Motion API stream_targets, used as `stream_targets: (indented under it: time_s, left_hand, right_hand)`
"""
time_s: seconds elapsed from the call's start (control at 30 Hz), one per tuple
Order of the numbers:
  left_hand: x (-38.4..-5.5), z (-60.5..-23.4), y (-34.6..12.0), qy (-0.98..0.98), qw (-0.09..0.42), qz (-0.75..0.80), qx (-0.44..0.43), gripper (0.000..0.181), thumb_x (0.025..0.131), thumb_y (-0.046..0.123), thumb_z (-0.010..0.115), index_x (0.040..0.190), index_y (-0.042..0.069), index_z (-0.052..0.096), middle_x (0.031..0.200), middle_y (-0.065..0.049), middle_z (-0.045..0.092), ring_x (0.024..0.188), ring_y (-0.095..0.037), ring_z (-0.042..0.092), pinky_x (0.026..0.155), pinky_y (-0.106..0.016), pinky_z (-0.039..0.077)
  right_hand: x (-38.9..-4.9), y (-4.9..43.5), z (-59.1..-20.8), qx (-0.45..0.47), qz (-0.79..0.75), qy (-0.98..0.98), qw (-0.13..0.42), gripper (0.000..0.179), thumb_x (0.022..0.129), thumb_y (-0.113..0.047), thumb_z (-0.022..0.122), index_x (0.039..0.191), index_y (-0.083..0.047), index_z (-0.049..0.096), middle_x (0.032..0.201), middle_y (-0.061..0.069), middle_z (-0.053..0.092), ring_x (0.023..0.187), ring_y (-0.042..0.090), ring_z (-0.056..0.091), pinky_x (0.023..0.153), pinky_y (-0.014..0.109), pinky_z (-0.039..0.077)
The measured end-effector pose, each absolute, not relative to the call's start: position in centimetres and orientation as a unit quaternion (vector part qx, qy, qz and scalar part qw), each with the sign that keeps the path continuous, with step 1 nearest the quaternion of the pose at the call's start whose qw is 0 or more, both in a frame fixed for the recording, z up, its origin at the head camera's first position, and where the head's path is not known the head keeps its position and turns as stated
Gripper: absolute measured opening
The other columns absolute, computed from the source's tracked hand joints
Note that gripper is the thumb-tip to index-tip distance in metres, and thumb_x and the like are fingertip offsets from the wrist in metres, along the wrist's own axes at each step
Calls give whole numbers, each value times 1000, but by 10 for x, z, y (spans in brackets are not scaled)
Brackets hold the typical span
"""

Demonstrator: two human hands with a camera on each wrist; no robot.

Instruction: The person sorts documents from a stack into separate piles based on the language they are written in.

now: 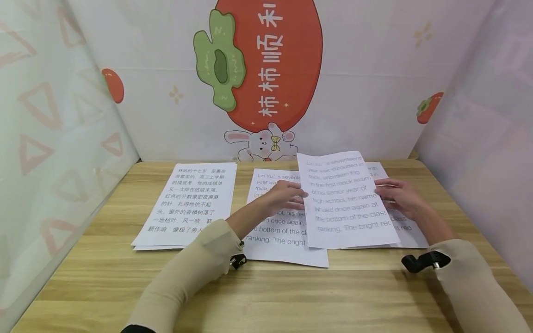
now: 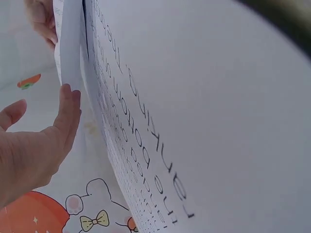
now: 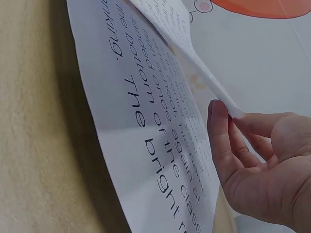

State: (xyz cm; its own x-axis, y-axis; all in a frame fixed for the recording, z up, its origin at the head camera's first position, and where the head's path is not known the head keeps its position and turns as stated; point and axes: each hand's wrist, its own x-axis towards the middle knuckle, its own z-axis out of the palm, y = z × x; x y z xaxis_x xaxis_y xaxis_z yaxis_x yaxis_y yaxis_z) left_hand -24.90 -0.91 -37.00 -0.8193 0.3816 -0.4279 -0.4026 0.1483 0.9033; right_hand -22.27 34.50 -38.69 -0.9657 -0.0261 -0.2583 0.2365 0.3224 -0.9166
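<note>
A white sheet of paper (image 1: 345,203) with printed English text is raised above the table. My right hand (image 1: 399,196) pinches its right edge between thumb and fingers, as the right wrist view shows at the paper's edge (image 3: 214,80). At the left edge, my left hand (image 1: 285,196) has its fingers fairly straight; in the left wrist view the fingertips (image 2: 70,92) touch the sheet and the thumb stands apart. Beneath lie a middle sheet (image 1: 283,252) with the same text and another English sheet (image 1: 410,236) on the right, both partly covered.
A pile of sheets with Chinese text (image 1: 187,203) lies at the left of the wooden table (image 1: 291,296). Behind stands a white backdrop (image 1: 366,92) printed with a persimmon and a rabbit, and similar cloth panels close in both sides.
</note>
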Motion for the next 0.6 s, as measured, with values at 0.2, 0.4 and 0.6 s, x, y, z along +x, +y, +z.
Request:
stream_targets:
  time_s: [0.2, 0.4, 0.6]
  left_hand:
    - [-248, -369, 4, 676, 316, 666, 11, 63, 93, 5, 74, 149, -4, 48, 126, -15, 67, 113, -29, 70, 86, -32, 64]
    - [-248, -368, 14, 645, 324, 691, 29, 46, 93, 3, 71, 136, -6, 59, 121, -14, 69, 110, -29, 70, 88, -33, 63]
    - [-247, -365, 23, 624, 325, 709, 42, 42, 96, 2, 68, 136, -8, 59, 123, -17, 68, 112, -32, 70, 90, -35, 63]
  right_hand:
    - [-224, 357, -386, 70, -611, 780, 118, 15, 104, -18, 64, 110, -31, 67, 94, -18, 69, 87, 3, 67, 75, 23, 60]
    - [-224, 365, -383, 68, -628, 766, 117, 26, 104, -15, 65, 96, -40, 72, 92, -18, 71, 86, 3, 68, 73, 23, 61]
    - [-225, 372, -381, 79, -616, 776, 113, 27, 103, -19, 67, 94, -44, 74, 92, -20, 71, 86, 2, 68, 73, 23, 59]
